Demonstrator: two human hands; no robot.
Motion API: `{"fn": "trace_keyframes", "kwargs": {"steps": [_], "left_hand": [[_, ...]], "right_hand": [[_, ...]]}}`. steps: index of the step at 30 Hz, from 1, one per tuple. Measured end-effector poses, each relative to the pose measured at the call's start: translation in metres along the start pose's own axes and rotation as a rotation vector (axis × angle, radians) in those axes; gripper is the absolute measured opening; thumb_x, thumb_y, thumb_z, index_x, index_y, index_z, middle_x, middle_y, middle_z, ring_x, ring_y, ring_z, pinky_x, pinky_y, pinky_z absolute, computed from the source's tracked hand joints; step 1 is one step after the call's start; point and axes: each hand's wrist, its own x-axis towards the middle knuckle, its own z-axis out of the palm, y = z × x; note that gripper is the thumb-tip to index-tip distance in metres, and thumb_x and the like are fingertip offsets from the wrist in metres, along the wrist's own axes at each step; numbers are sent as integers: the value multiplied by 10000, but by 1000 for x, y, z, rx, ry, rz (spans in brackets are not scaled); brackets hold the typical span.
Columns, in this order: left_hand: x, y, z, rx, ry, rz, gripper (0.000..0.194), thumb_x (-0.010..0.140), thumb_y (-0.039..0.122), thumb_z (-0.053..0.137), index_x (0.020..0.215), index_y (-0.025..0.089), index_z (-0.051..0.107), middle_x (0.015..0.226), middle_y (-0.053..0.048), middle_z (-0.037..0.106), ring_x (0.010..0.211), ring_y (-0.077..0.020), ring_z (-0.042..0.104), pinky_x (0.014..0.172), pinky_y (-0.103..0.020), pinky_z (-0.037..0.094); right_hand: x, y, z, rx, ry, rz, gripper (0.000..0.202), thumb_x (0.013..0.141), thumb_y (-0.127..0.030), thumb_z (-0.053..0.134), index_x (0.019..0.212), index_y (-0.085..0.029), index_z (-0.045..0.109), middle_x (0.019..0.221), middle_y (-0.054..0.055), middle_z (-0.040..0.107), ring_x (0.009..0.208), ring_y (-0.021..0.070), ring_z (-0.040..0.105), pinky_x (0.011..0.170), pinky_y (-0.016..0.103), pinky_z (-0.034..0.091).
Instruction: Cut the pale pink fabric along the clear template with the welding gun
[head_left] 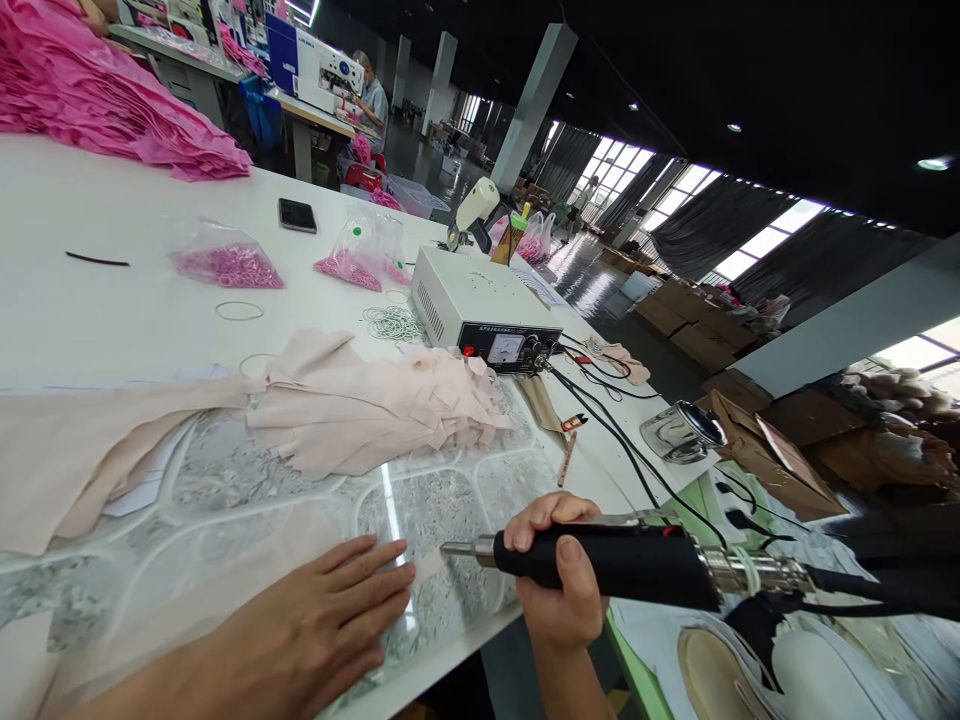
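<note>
My left hand lies flat, fingers stretched out, on a thin pale pink fabric piece over a marble-patterned mat. In my right hand is a black handheld ultrasonic cutter, fingers wrapped round its barrel. Its metal tip points left and meets the narrow fabric end just beyond my left fingertips. Whether the tip presses down or only hovers, I cannot tell. Above my hands a pile of cut pale pink fabric pieces is fanned across the mat. A longer pink fabric stack stretches to the left edge.
Behind the pile stands a power box with a dial; black cables run from it along the right side. A glass jar, bags of pink bits, a phone and bright pink fabric share the table. Another person sits farther back.
</note>
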Motion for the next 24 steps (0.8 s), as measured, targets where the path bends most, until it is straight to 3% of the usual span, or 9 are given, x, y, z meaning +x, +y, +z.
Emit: {"fn": "trace_keyframes", "kwargs": {"steps": [9, 16, 24], "left_hand": [[1, 1, -2, 84, -13, 46, 353, 1028, 315, 522, 1332, 173, 633, 1389, -17, 624, 1240, -244, 635, 966, -323, 583], [0, 2, -3, 47, 18, 19, 363, 1020, 311, 549, 1348, 174, 618, 1400, -9, 620, 1261, -228, 619, 1020, -292, 538], [1, 1, -5, -14, 52, 2, 322, 1030, 305, 537, 1297, 173, 658, 1363, -14, 652, 1250, -212, 627, 1071, -266, 489]], "right_hand": [[0, -1, -2, 14, -36, 0, 80, 875, -313, 629, 893, -238, 606, 789, -23, 527, 563, 102, 577, 520, 255, 532], [-4, -12, -2, 24, -2, -5, 81, 874, -306, 613, 889, -226, 613, 772, -19, 537, 547, 102, 573, 506, 253, 538], [-6, -6, -6, -2, -39, 7, 87, 886, -320, 608, 898, -234, 596, 786, -21, 529, 557, 107, 573, 512, 265, 536]]}}
